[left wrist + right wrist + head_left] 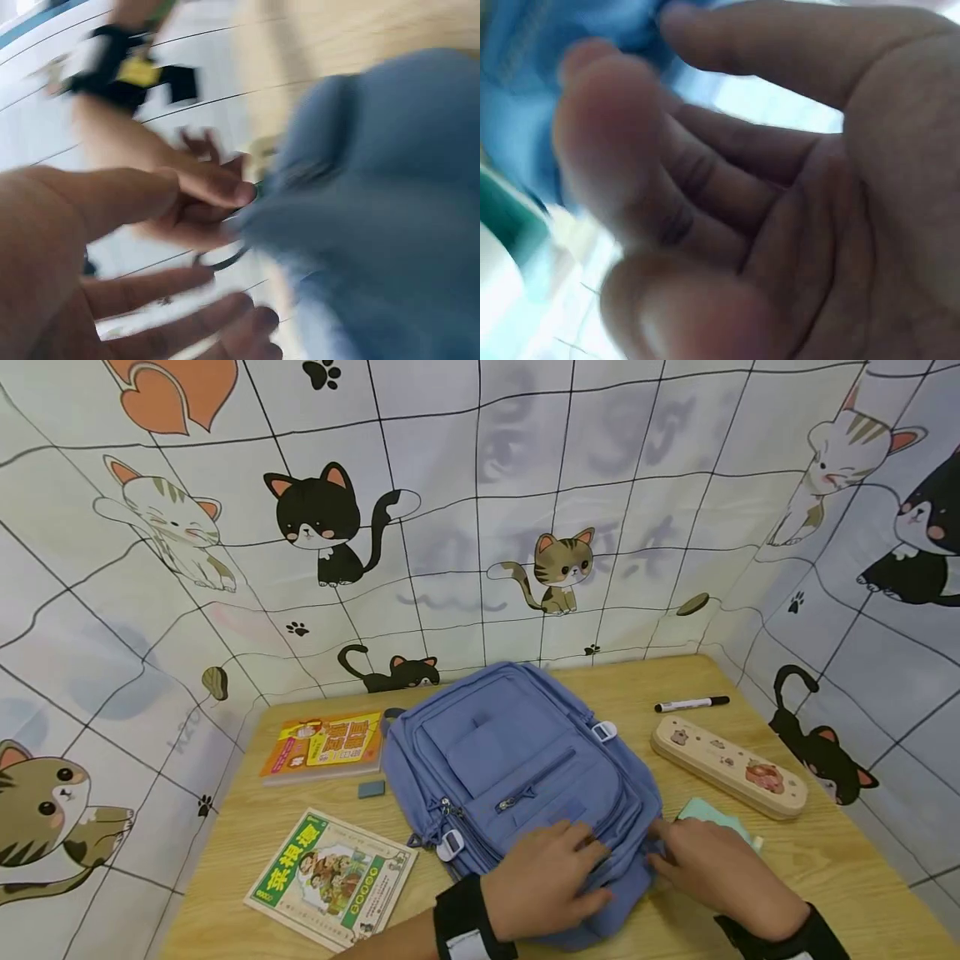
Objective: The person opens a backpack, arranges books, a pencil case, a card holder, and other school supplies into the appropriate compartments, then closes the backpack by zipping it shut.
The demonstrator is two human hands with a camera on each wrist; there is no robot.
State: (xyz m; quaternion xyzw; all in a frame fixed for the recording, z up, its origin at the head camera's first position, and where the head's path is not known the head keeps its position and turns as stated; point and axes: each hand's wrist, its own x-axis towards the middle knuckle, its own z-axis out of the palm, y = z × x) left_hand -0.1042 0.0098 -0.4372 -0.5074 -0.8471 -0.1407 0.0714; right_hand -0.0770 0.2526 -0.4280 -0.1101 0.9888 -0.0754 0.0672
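Note:
A blue backpack [517,760] lies on the wooden table, its front pocket and zippers facing up. My left hand [551,877] rests over its near end with the fingers loosely spread. In the left wrist view that hand's fingers [157,292] are apart and hold nothing. At the bag's near right edge is my right hand [712,864], thumb and forefinger against the blue fabric. The right wrist view shows its fingers [615,112] bent beside the cloth, blurred. Whether they pinch the bag's edge is hidden.
Left of the bag lie an orange-yellow book [326,743], a small grey-blue block [371,789] and a green-and-cream book [330,877]. On the right are a marker [692,703], a cream pencil case [727,764] and a mint-green item [705,811]. Cat-print cloth [450,527] hangs around the table.

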